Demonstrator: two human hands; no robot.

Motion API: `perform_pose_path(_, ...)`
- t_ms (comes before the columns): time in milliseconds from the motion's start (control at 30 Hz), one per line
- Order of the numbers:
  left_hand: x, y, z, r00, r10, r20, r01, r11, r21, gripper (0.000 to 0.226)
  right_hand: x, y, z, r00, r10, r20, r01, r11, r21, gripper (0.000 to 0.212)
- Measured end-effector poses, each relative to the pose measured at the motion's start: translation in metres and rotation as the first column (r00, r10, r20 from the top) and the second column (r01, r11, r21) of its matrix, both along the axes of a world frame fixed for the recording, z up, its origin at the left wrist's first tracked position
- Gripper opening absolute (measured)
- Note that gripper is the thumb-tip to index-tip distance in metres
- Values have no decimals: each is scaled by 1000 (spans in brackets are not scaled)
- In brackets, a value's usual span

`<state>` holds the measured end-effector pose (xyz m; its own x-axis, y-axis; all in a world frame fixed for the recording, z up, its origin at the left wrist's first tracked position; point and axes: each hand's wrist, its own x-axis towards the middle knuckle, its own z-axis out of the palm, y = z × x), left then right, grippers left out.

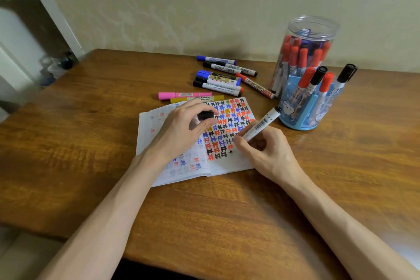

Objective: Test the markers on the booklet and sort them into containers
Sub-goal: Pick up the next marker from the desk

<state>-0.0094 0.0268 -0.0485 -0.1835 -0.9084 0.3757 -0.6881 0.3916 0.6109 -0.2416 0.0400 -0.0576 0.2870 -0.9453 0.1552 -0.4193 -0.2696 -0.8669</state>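
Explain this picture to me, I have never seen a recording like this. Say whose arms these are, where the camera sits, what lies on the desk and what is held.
There is no machine here. Both arms belong to one person, and the single picture comes from a camera worn on their head, looking down. On the wooden table lies an open booklet covered in coloured test marks. The right hand grips an uncapped marker, its black tip at the page. The left hand rests on the booklet and pinches the black cap. Behind lie loose markers. To the right stand a clear jar and a blue holder, both with markers in them.
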Motion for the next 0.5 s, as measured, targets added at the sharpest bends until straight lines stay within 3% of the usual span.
perform_pose_path(133, -1, 0, 0, 1000, 6, 0, -6, 1000, 10, 36, 0, 1, 0, 997, 24, -70, -25, 999, -21, 14)
perform_pose_path(500, -1, 3, 0, 999, -14, -35, 15, 999, 30, 34, 0, 1, 1, 1000, 14, -7, -14, 1000, 5, 10)
